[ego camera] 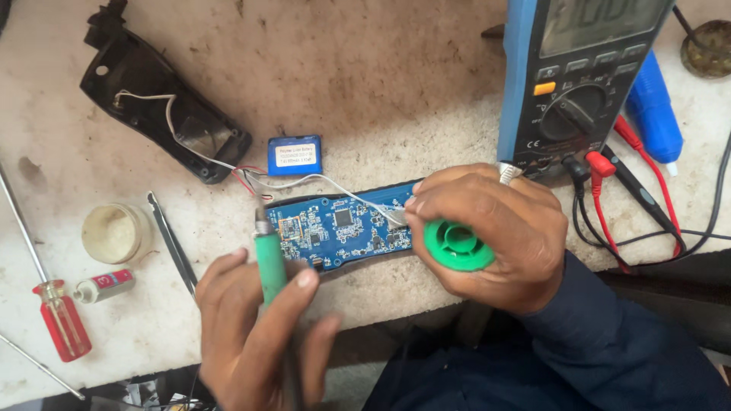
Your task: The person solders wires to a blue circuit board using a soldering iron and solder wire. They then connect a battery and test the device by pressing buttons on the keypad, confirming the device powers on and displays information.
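Observation:
My left hand [259, 335] grips a green-handled soldering iron [268, 259], its tip just above the left end of a blue circuit board [335, 228] seated in a black case. My right hand [487, 236] holds a green spool of solder wire [457, 245], with fingertips resting on the board's right end. Thin white and red wires [251, 176] run from the board to a small blue battery pack [295, 155] and to a black plastic housing [164, 106] at upper left.
A blue multimeter [571, 76] with red and black probe leads [624, 190] stands at upper right beside a blue bottle [655, 114]. At left lie a round flux tin [114, 232], black tweezers [173, 245], a small tube [105, 285] and a red-handled screwdriver [61, 320].

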The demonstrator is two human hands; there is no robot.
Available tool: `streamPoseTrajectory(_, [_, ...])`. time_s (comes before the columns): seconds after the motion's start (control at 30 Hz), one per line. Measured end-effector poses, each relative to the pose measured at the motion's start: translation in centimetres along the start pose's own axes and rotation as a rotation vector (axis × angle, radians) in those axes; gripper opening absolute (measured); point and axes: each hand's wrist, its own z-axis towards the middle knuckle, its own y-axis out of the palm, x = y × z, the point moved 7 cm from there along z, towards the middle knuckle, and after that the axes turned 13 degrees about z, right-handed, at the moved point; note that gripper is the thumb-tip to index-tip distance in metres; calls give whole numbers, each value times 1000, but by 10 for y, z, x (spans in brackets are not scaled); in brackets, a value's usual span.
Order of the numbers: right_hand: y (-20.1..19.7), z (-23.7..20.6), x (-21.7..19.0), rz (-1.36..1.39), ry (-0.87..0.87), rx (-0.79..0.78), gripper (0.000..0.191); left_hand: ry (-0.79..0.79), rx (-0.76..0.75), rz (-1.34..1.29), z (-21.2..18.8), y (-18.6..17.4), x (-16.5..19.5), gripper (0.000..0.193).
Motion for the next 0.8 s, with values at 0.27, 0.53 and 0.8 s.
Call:
streamPoseTrajectory(0.27, [5,10,-4,35,-60,-52,36,-361,128,-650,-12,17,-20,36])
streamPoseTrajectory(0.53, [6,1,14,21,187,76,34,-103,82,-427,-6,11,-41,29])
streamPoseTrajectory(0.8, [5,-10,18,182,257,68,40,-112,78,-522,-2,10,-42,26])
